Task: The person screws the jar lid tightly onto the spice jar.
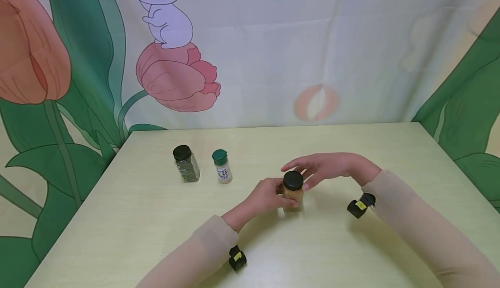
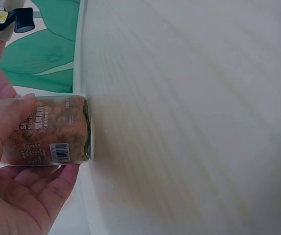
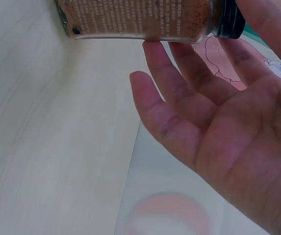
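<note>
Near the right middle of the table in the head view stands a glass spice jar (image 1: pixel 294 192) with a black lid (image 1: pixel 293 180) and orange-brown contents. My left hand (image 1: pixel 265 193) grips its body from the left, thumb across the front and fingers behind. White print and a barcode show on the jar (image 2: pixel 57 128) in the left wrist view, its base right at the tabletop. My right hand (image 1: pixel 332 166) is at the jar's other side with its fingers spread and relaxed. In the right wrist view its fingertips (image 3: pixel 152 49) come right up to the glass, and its thumb is by the lid.
Farther left stand a jar of green dried herbs (image 1: pixel 187 168) with a black lid and a small shaker (image 1: pixel 222 168) with a green cap. A patterned curtain (image 1: pixel 265 62) hangs behind the table (image 1: pixel 117 218). Each wrist bears a small black camera (image 1: pixel 357 207).
</note>
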### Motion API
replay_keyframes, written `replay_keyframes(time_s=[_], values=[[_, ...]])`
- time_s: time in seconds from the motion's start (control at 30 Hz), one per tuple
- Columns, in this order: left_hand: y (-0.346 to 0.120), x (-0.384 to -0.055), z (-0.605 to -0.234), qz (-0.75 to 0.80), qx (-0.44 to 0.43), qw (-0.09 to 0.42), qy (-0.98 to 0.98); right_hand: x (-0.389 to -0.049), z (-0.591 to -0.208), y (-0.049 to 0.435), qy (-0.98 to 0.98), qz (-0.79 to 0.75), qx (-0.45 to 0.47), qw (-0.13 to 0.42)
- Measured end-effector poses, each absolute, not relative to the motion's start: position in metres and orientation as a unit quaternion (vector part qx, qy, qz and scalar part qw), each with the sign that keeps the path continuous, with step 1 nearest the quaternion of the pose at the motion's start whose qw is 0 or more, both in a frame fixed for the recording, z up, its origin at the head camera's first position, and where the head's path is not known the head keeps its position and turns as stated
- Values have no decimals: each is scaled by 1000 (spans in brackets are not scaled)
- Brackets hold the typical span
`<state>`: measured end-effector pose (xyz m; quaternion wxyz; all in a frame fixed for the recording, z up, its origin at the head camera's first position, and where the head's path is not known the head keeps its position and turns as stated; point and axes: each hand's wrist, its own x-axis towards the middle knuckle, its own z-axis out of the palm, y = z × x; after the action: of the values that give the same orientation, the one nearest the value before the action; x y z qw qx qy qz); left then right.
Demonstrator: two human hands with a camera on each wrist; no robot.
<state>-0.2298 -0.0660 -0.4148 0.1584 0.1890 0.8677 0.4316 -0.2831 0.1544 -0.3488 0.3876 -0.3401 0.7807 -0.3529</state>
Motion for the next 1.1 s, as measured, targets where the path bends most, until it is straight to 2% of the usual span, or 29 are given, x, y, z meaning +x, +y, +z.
replay_keyframes(time_s=[0.63,1.1], values=[[-66,-230,-415,435,186,159,867,-278,-357,153,790,-372,-341,348],[-67,-231,-416,435,186,160,866,-269,-368,154,792,-404,-363,278]])
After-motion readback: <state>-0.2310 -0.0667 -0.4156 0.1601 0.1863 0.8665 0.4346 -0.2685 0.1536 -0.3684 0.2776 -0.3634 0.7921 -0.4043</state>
